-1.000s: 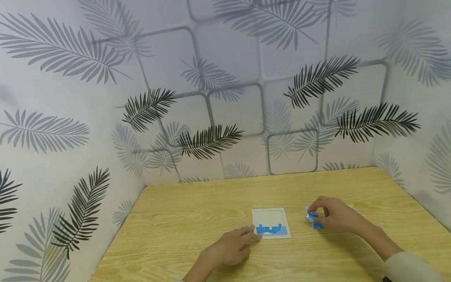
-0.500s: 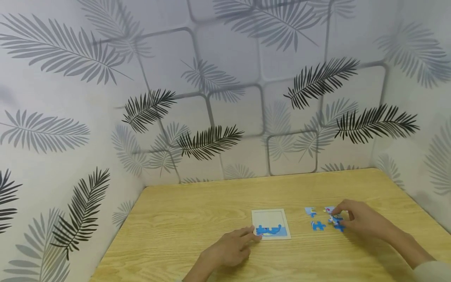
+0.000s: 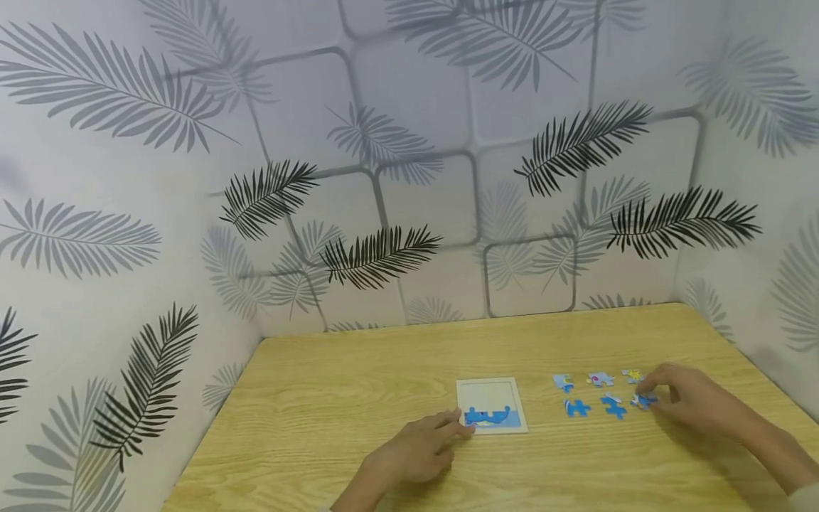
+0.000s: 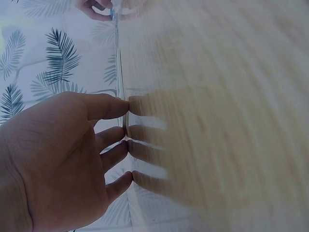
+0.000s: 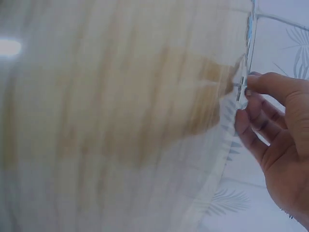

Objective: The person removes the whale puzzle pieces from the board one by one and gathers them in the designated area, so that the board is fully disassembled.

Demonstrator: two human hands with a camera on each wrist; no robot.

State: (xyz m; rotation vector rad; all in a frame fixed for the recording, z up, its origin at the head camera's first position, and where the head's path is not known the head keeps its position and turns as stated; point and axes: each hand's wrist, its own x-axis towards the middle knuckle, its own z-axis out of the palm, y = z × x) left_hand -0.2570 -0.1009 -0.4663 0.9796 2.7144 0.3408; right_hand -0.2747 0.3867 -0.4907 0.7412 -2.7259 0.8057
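A small square puzzle frame (image 3: 488, 392) lies on the table, with blue picture pieces fitted along its bottom. My left hand (image 3: 419, 444) rests at its lower left corner, fingertips touching the edge and table. In the left wrist view the left hand's fingers (image 4: 116, 106) extend down to the tabletop. To the right, my right hand (image 3: 694, 402) pinches a blue-and-white jigsaw piece (image 3: 643, 401) at the right end of the lower row. The right wrist view has that hand's thumb and fingers (image 5: 246, 113) together at the table surface; the piece is seen edge-on there.
Loose jigsaw pieces lie in two rows: a blue piece (image 3: 577, 408) and another blue one (image 3: 613, 407) below, then a pale blue piece (image 3: 563, 382), a pinkish one (image 3: 601, 379) and a yellow one (image 3: 632, 375) above. Behind the wooden table (image 3: 358, 384) stands a leaf-patterned wall (image 3: 422, 206).
My right hand has moved rightward across the loose pieces, from the left end to the right end of the lower row, uncovering the others. The left hand and puzzle frame stay put.
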